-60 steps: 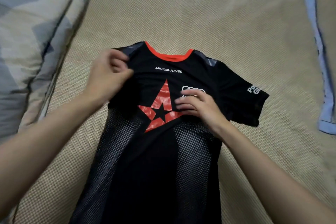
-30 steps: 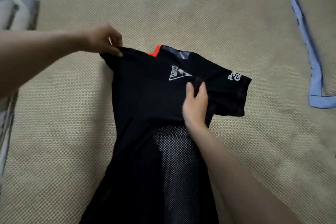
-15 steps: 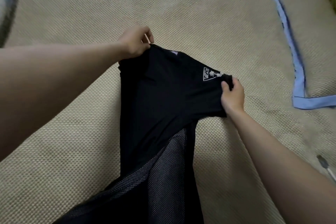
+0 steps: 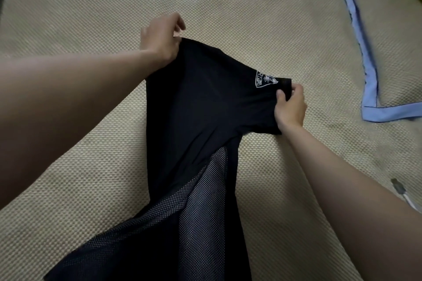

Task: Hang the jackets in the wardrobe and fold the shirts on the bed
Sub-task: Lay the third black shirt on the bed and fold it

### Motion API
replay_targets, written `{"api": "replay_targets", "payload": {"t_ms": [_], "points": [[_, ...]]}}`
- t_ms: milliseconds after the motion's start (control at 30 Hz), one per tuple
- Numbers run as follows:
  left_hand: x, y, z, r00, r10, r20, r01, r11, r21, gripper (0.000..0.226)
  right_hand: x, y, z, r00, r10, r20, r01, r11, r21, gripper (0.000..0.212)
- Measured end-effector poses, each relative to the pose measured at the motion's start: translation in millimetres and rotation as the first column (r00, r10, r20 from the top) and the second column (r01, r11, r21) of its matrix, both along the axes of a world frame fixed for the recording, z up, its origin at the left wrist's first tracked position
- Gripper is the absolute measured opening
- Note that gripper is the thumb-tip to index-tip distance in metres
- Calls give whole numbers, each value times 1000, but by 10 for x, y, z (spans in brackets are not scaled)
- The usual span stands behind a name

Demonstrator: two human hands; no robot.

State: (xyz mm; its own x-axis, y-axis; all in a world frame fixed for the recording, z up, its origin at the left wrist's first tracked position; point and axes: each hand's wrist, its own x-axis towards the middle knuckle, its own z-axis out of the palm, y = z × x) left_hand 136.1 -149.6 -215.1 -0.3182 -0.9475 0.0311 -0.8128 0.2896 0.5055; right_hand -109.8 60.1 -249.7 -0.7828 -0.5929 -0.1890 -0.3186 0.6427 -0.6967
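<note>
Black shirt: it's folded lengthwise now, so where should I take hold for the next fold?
Probably keep the two top corners of the black shirt: left hand at the far corner, right hand on the sleeve end by the white logo. Come from above; that edge is taut, while the mesh tail trails loosely toward you.

One black shirt (image 4: pixel 201 107); two hands: left (image 4: pixel 159 36), right (image 4: pixel 290 109); one blue-edged mat (image 4: pixel 370 89).

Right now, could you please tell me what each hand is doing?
Left hand: closed, pinching the black shirt at its top edge.
Right hand: closed on the shirt's sleeve end.
</note>
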Motion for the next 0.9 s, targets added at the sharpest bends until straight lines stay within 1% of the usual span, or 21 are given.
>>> {"api": "replay_targets", "payload": {"t_ms": [67,133,167,200,267,333,367,433,500,533,567,633,733,800,867,900], "points": [[45,165,103,996,-39,79,46,995,-90,30,27,66,52,1000,-20,20,19,999,46,39],[163,462,237,992,-106,67,115,982,-152,26,57,210,121,1000,11,-11,-10,994,108,49],[261,658,285,987,-152,45,156,980,-126,20,73,308,147,998,47,-40,-41,989,141,53],[400,893,339,981,-194,22,195,980,-49,14,111,426,176,994,85,-72,-72,983,169,54],[719,1386,315,969,-247,-9,245,954,173,4,205,625,205,986,135,-101,-112,973,204,49],[1087,1928,314,966,-257,-25,249,901,354,6,395,828,295,986,169,-11,-163,965,204,39],[1256,2158,294,967,-252,-26,240,881,408,8,496,920,336,978,203,54,-210,959,193,37],[1552,2532,241,959,-279,44,228,858,461,23,717,1121,373,944,295,149,-319,931,178,39],[1785,2825,169,931,-347,112,243,818,521,37,944,1349,399,897,371,241,-418,889,188,45],[1876,2938,138,925,-363,114,242,794,558,41,1044,1476,401,874,394,283,-456,868,199,50],[1955,3024,103,927,-361,104,235,773,590,45,1133,1599,403,860,410,304,-482,848,218,53],[2077,3129,42,938,-342,60,231,743,629,47,1274,1826,411,851,435,295,-510,820,262,56],[2199,3237,123,961,-277,-23,219,707,672,42,1466,2109,426,855,436,280,-509,806,302,60],[2263,3375,271,969,-224,-106,237,713,659,29,1619,2332,412,856,436,276,-510,796,325,59],[2305,3554,469,961,-183,-208,275,712,646,20,1750,2586,365,850,425,311,-510,811,288,56],[2304,3657,582,953,-169,-253,297,700,650,19,1805,2709,360,842,411,350,-503,833,230,53]]}}
